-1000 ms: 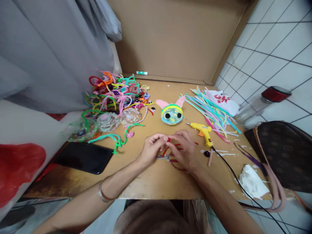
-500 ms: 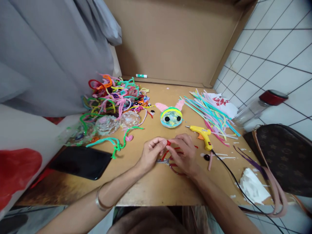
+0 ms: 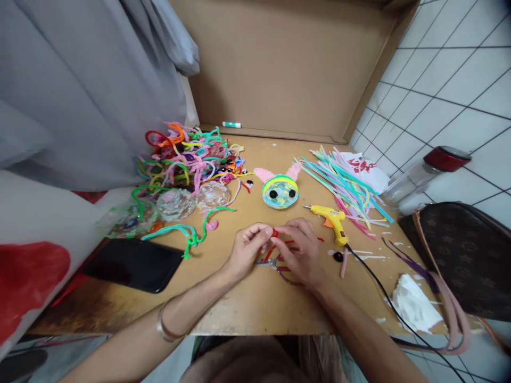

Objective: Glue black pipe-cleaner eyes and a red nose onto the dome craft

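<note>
My left hand [image 3: 246, 251] and my right hand [image 3: 302, 250] meet over the front middle of the table. Between their fingertips they pinch a small, tightly rolled piece of red pipe cleaner [image 3: 275, 233]. Below them, partly covered by my right hand, lie a pair of scissors [image 3: 267, 264] and more red pipe cleaner [image 3: 270, 252]. Just beyond sits a round animal face [image 3: 281, 199] with pink ears, black eyes and a yellow and green band. A yellow hot glue gun [image 3: 334, 219] rests to the right of my right hand.
Tangled pipe cleaners [image 3: 191, 159] and clear round pieces [image 3: 175, 204] crowd the left, above a black tablet [image 3: 136, 264]. Straight pipe cleaners [image 3: 347, 181], a bottle [image 3: 423, 175] and a brown bag [image 3: 467, 260] stand right. The gun's cord [image 3: 383, 290] crosses crumpled tissue [image 3: 415, 306].
Both hands stay almost in place, still pinching the red pipe cleaner piece, with only a slight shift of the fingers. Everything else on the table lies as before.
</note>
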Available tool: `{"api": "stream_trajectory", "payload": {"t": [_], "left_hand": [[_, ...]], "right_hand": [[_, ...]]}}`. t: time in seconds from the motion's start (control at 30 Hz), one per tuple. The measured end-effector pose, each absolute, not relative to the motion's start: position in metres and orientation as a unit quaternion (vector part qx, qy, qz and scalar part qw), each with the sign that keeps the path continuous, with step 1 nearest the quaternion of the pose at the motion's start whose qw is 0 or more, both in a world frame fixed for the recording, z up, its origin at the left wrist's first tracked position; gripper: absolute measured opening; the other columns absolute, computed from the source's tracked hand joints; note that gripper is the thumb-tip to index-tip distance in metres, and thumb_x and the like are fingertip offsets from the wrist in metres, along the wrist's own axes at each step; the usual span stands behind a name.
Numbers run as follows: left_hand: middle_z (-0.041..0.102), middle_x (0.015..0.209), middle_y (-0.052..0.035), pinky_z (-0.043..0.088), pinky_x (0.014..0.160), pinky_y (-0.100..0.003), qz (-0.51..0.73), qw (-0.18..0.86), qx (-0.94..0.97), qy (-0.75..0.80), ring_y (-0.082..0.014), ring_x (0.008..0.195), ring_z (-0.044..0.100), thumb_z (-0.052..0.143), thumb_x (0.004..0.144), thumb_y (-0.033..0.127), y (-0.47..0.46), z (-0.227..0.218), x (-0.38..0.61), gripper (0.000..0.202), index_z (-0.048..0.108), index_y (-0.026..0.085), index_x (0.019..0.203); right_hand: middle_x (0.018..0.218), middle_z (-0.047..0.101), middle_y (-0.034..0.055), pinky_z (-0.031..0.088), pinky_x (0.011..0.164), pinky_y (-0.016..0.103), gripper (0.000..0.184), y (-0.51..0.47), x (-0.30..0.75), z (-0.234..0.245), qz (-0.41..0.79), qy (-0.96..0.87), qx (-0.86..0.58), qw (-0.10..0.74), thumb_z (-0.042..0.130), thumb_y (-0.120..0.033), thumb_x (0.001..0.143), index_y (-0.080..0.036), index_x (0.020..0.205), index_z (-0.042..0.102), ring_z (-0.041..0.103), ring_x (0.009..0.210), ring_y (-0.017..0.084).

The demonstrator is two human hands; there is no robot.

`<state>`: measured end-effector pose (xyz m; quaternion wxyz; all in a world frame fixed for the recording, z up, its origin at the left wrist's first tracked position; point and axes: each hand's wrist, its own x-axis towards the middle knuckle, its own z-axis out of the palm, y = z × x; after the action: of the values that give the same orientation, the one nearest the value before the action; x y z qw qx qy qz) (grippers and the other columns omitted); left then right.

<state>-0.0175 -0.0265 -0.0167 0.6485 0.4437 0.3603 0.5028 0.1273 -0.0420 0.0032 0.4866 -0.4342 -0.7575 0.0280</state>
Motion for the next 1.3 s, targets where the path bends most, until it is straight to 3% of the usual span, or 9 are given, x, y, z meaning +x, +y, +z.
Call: {"api": "stream_trajectory", "payload": {"t": [0.4, 0.93, 1.17, 1.3], "left_hand": [[0.04, 0.048, 0.0057, 0.02, 0.047, -0.022, 0.497, 0.664, 0.425, 0.363, -0.0049, 0.046, 0.029, 0.07, 0.072, 0.043, -0.0258, -0.0161, -0.0157, 0.031, 0.062, 0.013, 0.068], [0.04, 0.046, 0.007, 0.021, 0.045, -0.021, 0.483, 0.678, 0.433, 0.347, -0.0041, 0.042, 0.031, 0.07, 0.073, 0.044, -0.0274, -0.0149, -0.0122, 0.032, 0.061, 0.013, 0.07], [0.04, 0.045, 0.0068, 0.02, 0.045, -0.022, 0.489, 0.676, 0.419, 0.358, -0.0044, 0.042, 0.029, 0.071, 0.07, 0.046, -0.026, -0.0118, -0.0105, 0.035, 0.061, 0.013, 0.068], [0.04, 0.044, 0.0067, 0.02, 0.045, -0.022, 0.485, 0.677, 0.422, 0.357, -0.0047, 0.041, 0.029, 0.071, 0.07, 0.046, -0.0253, -0.0122, -0.0106, 0.034, 0.062, 0.013, 0.068]], "right_hand": [[0.082, 0.059, 0.0045, 0.045, 0.068, 0.034, 0.013, -0.0395, 0.1289, 0.0008, 0.037, -0.751, -0.431, 0.499, 0.058, -0.025, 0.086, -0.021, 0.096, 0.065, 0.056, 0.078, 0.018], [0.079, 0.058, 0.0035, 0.046, 0.067, 0.033, 0.001, -0.0403, 0.1326, 0.0031, 0.012, -0.769, -0.426, 0.477, 0.061, -0.021, 0.084, -0.021, 0.085, 0.062, 0.055, 0.076, 0.018], [0.088, 0.059, 0.0042, 0.048, 0.071, 0.036, 0.023, -0.0386, 0.1343, 0.0032, 0.047, -0.737, -0.469, 0.484, 0.064, -0.03, 0.082, -0.022, 0.102, 0.058, 0.056, 0.082, 0.02], [0.087, 0.056, 0.0041, 0.047, 0.07, 0.034, 0.014, -0.0384, 0.1355, 0.002, 0.061, -0.765, -0.444, 0.461, 0.059, -0.023, 0.085, -0.022, 0.098, 0.064, 0.055, 0.083, 0.019]]}}
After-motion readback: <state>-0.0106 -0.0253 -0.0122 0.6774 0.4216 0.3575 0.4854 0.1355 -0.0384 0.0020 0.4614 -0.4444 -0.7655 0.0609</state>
